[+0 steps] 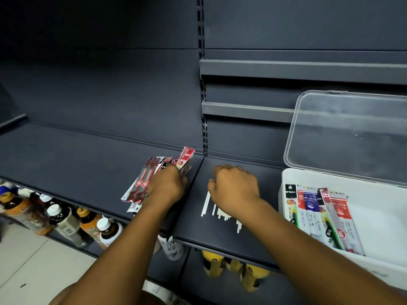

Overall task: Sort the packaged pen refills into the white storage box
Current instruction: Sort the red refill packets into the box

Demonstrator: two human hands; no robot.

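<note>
At lower left, bottled drinks [66, 219] stand under a dark grey metal shelf [66, 155]. At centre the left hand [167, 186] grips fanned red packaged pen refills [143, 183]; the right hand [235, 190] curls over thin white sticks [206, 204], grip unclear. Right, the open white plastic storage box [378, 216] holds more packets [317, 214].

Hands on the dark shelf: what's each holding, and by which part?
Left hand grips the fanned red plastic refill packets around their middle. Right hand curls over the far ends of the thin white sticks; a grip cannot be told.
</note>
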